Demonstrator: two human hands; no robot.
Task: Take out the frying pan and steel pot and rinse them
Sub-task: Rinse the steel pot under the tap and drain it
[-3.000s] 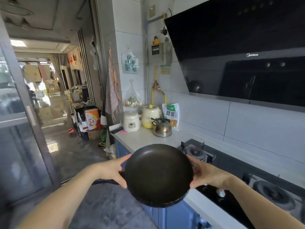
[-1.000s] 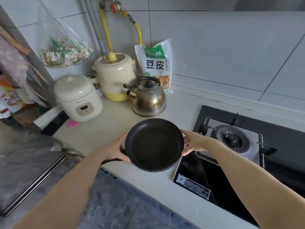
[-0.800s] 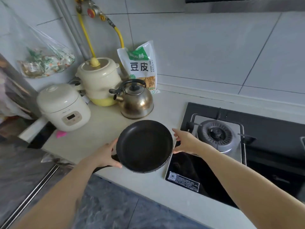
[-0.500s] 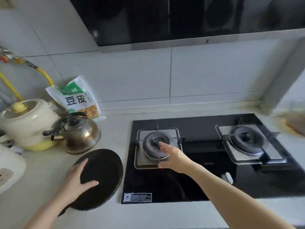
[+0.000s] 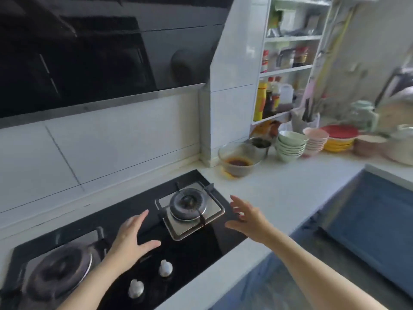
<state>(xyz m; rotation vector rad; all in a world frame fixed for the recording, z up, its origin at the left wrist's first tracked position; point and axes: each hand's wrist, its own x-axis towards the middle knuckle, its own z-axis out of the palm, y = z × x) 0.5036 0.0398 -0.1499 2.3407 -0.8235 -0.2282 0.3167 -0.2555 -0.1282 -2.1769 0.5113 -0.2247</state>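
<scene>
Both hands, the left hand [image 5: 131,239] and right hand [image 5: 248,217], hover empty with fingers spread over a black gas hob [image 5: 196,247] set in a white counter [image 5: 290,189]. Stacked bowls [image 5: 290,146] stand beside what looks like a blurred spice shelf [image 5: 288,70].

The left hand [image 5: 130,239] is over the stove [image 5: 125,242], between its two burners. The right hand [image 5: 248,217] is just right of the far burner [image 5: 188,203]. Two knobs [image 5: 165,268] sit near the left hand. Behind the right hand, bowls [image 5: 290,146] stand on the counter [image 5: 290,189], under the shelves [image 5: 288,70].
</scene>
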